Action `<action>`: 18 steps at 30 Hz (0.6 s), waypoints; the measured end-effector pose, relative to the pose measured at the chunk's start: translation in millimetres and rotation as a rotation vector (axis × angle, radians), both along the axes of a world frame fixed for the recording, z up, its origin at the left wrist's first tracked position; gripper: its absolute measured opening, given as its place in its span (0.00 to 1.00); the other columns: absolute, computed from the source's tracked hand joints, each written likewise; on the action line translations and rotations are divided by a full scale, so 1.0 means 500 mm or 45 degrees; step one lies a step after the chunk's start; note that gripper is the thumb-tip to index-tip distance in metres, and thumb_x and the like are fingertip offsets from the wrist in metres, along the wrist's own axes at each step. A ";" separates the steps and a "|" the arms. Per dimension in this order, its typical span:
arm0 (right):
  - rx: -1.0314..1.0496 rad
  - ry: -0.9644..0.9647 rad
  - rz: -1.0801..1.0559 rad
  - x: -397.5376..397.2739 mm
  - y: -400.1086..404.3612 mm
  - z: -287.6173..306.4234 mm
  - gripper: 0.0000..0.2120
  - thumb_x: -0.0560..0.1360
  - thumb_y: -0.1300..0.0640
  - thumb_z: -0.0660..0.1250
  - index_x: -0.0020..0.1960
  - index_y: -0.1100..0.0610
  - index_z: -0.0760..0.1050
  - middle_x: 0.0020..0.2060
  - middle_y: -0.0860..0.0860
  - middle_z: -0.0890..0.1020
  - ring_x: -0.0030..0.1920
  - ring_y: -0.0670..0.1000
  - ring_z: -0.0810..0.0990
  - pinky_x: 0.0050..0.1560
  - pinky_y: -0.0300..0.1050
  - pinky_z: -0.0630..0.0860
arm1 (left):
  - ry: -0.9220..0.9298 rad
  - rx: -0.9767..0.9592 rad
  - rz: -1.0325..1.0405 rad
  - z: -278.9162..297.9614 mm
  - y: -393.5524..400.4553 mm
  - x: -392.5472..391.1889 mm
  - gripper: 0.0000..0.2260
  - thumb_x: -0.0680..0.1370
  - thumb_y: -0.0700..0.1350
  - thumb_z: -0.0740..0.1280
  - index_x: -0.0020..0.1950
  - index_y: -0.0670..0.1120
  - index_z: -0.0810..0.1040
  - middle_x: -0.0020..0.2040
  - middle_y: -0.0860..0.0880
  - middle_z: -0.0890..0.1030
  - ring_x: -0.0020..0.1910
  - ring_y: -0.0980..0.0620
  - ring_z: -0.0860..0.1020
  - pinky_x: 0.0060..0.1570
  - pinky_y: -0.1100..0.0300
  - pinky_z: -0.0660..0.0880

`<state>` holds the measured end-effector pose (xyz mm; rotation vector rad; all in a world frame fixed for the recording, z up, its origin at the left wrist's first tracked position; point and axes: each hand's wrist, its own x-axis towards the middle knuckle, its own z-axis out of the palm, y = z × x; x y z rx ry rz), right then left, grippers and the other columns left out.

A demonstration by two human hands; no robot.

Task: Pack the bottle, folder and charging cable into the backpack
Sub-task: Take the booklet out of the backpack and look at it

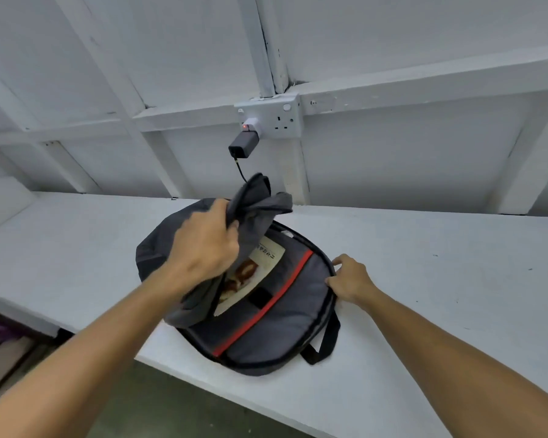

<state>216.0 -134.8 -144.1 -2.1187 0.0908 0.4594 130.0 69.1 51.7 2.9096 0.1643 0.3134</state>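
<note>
The backpack (266, 314) lay flat on the white table (424, 279), unzipped, its grey lining and a red stripe showing inside the open main compartment. The folder (250, 279), pale with a brown picture and some dark print on its cover, sat partly inside the backpack, its upper corner showing in the opening while its left side was hidden under the raised front flap. The left hand (203, 245) was clenched on that flap, bunching the dark grey fabric and lifting it up and away from the opening. The right hand (348, 279) rested at the backpack's right rim, fingers pinched together on the edge by the zipper track; whether it held a zipper pull could not be told. A black strap of the backpack looped out onto the table at the near right side.

Beyond the backpack, on the white panelled wall, a double wall socket (276, 116) carried a white adapter with a small red light, and a dark charger (242, 143) hung from it. The charging cable (241, 172) ran down from the charger toward the backpack and disappeared behind the lifted flap. No part of the bottle could be made out.
</note>
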 end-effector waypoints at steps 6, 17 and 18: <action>-0.510 -0.411 0.046 -0.001 0.039 0.049 0.18 0.72 0.62 0.65 0.61 0.61 0.70 0.58 0.57 0.71 0.59 0.57 0.70 0.45 0.47 0.73 | -0.011 -0.095 0.048 0.042 0.027 0.041 0.08 0.81 0.46 0.63 0.57 0.44 0.73 0.46 0.46 0.77 0.45 0.45 0.73 0.45 0.53 0.71; 0.137 0.252 -0.521 0.007 0.307 0.064 0.17 0.73 0.56 0.65 0.60 0.61 0.75 0.56 0.56 0.81 0.54 0.58 0.81 0.52 0.48 0.78 | -0.029 -0.156 0.007 0.022 0.019 0.035 0.09 0.81 0.47 0.62 0.59 0.45 0.74 0.49 0.45 0.80 0.50 0.41 0.76 0.52 0.44 0.76; 0.123 0.267 -0.587 0.012 0.322 0.064 0.19 0.75 0.55 0.65 0.63 0.62 0.72 0.58 0.57 0.80 0.56 0.59 0.80 0.53 0.49 0.76 | -0.033 -0.153 -0.003 0.019 0.019 0.034 0.09 0.81 0.47 0.62 0.58 0.45 0.74 0.49 0.45 0.80 0.49 0.41 0.77 0.51 0.43 0.76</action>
